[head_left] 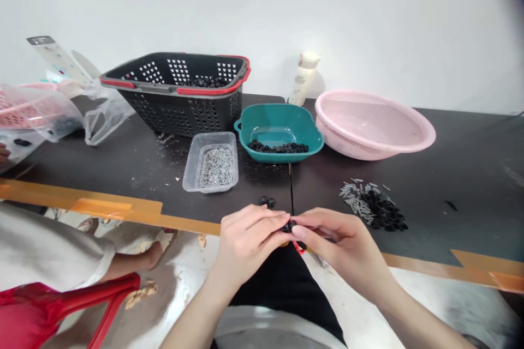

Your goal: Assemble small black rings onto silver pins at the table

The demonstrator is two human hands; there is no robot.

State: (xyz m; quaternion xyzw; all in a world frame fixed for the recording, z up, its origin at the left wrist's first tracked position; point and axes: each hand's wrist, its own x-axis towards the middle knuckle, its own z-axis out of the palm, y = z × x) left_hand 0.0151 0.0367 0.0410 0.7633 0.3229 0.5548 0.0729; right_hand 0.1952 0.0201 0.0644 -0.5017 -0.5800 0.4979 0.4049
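Note:
My left hand [249, 234] and my right hand [335, 237] meet at the table's front edge, fingers pinched together on a small black ring part [289, 226] held between them. Two loose black rings [267, 201] lie on the table just behind my left fingers. To the right sits a pile of black rings with metal pins stuck in them [374, 206]. A clear tray of metal pins [213, 162] and a teal bowl of black rings [278, 132] stand further back.
A dark perforated basket with red handles [180, 90], a pink colander [372, 122] and a white bottle [303, 77] stand at the back. Plastic bags [45, 114] lie at far left. Another person's leg and a red chair [82, 300] are at lower left.

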